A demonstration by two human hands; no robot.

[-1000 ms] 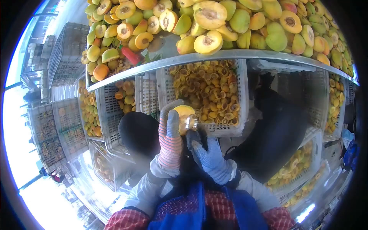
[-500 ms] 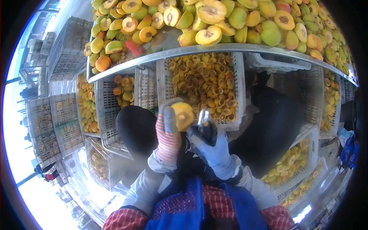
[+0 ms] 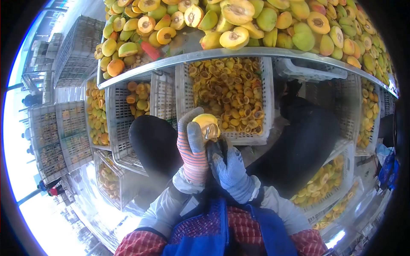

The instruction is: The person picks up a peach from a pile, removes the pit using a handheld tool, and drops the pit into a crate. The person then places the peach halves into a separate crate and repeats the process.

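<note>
My left hand [image 3: 192, 145], in an orange-and-grey striped glove, grips a yellow peach half [image 3: 200, 119] with its cut side facing right. My right hand [image 3: 230, 168], in a blue glove with dark fingertips, is closed around a pitting tool with a curved metal blade [image 3: 208, 130]. That blade rests against the middle of the peach's cut face; the tool's handle is hidden by my fingers. Just beyond both hands stands a white crate [image 3: 267, 102] holding many small, scooped-out yellow-brown pieces.
Across the front runs a metal-edged table [image 3: 239, 53] heaped with halved peaches [image 3: 235, 38]. A red-handled object [image 3: 150, 51] lies on it. Crates with peaches stand at left [image 3: 121, 123] and right [image 3: 348, 170]. My knees [image 3: 153, 141] flank the middle crate.
My right hand has moved left and up, bringing the metal blade from beside the peach half onto its cut face. My left hand still holds the peach, now turned slightly.
</note>
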